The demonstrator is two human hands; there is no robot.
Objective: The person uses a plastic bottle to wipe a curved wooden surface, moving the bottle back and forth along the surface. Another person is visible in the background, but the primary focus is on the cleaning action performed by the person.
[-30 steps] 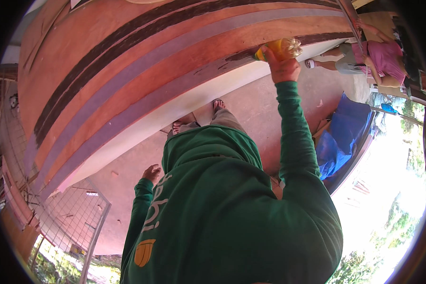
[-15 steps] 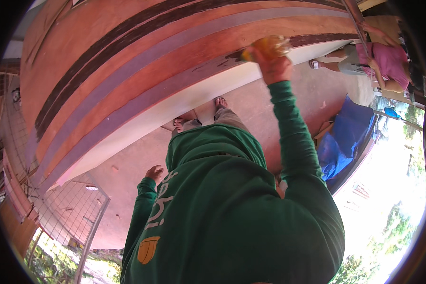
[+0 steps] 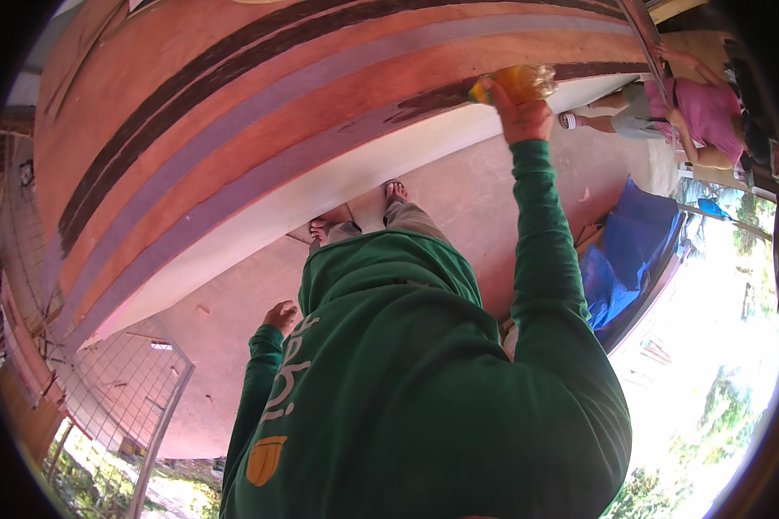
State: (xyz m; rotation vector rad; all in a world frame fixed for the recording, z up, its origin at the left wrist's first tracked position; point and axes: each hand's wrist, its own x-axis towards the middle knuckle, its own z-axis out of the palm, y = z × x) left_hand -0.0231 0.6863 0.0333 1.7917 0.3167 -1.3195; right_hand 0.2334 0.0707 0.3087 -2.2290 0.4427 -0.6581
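Observation:
My right hand (image 3: 528, 119) is raised and closed around what looks like a see-through amber plastic bottle (image 3: 528, 84) with a yellow-green end. That end points left, close to the lower edge of a large striped wall (image 3: 320, 143). Beside it, an uneven dark wet-looking patch (image 3: 428, 104) lies over the lowest purple stripe (image 3: 260, 186). Down at my left side hangs my left hand (image 3: 281, 317), fingers loosely bent and partly apart, with nothing seen in it.
Below the stripes runs a pale band (image 3: 234, 233) above the concrete floor (image 3: 234, 329). A wire mesh panel (image 3: 130, 381) stands at lower left. On the right are a blue tarp (image 3: 623, 251) and another person in a pink top (image 3: 710, 121).
My right hand has moved a little to the right with the bottle. More of the dark patch shows left of it. My left hand has hardly moved.

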